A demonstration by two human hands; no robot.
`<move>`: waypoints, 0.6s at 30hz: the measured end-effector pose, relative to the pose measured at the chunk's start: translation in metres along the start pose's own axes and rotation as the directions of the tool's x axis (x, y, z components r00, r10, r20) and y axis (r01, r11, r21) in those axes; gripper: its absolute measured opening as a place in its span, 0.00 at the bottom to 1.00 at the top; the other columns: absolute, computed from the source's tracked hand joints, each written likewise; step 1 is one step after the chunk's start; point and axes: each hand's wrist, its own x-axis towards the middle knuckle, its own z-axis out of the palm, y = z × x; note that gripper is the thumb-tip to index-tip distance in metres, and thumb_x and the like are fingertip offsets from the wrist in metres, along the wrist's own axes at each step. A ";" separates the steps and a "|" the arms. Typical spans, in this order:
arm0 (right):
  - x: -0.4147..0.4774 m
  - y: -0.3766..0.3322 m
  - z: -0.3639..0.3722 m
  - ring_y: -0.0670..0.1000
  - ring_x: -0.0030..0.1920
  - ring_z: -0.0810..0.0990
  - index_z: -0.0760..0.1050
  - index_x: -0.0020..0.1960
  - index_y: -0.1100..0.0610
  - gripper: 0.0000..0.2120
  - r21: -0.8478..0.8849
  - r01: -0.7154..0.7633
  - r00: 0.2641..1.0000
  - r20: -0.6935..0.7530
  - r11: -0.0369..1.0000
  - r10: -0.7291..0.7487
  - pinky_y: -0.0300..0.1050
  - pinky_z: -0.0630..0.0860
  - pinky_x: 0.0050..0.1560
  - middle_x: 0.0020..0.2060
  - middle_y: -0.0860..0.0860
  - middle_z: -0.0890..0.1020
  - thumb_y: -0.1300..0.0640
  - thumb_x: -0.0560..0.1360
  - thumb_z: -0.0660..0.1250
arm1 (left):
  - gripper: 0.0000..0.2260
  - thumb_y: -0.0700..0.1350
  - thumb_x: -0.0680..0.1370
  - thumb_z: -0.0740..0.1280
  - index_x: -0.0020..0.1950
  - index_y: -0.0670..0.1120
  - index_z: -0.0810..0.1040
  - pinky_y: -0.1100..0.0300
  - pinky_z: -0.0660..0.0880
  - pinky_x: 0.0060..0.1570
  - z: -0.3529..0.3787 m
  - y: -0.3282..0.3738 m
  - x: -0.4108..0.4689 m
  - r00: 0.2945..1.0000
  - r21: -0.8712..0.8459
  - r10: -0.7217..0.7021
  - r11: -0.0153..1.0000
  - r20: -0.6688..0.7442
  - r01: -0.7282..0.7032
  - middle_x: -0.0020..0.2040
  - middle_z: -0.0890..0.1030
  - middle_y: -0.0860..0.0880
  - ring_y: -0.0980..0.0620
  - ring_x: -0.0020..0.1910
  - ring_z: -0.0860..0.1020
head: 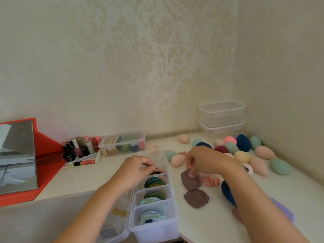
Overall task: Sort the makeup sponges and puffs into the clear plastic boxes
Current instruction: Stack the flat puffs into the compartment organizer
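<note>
A long clear divided box point(172, 199) stands in front of me, its compartments holding upright flat puffs in teal, green and pale blue. My left hand point(138, 168) hovers over its far end, fingertips pinching a dark-edged puff point(158, 171) there. My right hand point(203, 160) pinches the top of a brown flat puff point(189, 181) on the table. A second brown puff point(196, 198) lies just in front of it. Several egg-shaped sponges point(242, 156) in pink, teal, navy and yellow lie scattered at the right.
A closed clear box point(122, 143) of puffs sits at the back, with cosmetics bottles point(78, 148) to its left. Two stacked clear tubs point(221, 118) stand in the right corner. A red box with a mirror point(17, 158) occupies the left. A striped sponge point(210, 180) lies under my right wrist.
</note>
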 end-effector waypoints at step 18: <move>0.030 -0.033 0.039 0.46 0.44 0.73 0.81 0.57 0.52 0.11 0.072 0.337 0.818 -0.516 0.939 -0.254 0.38 0.66 0.44 0.48 0.51 0.82 0.56 0.77 0.65 | 0.11 0.48 0.75 0.68 0.54 0.51 0.69 0.67 0.63 0.47 0.012 0.003 0.003 0.962 0.026 -0.015 0.999 -0.272 0.023 0.53 0.71 0.53 0.57 0.51 0.70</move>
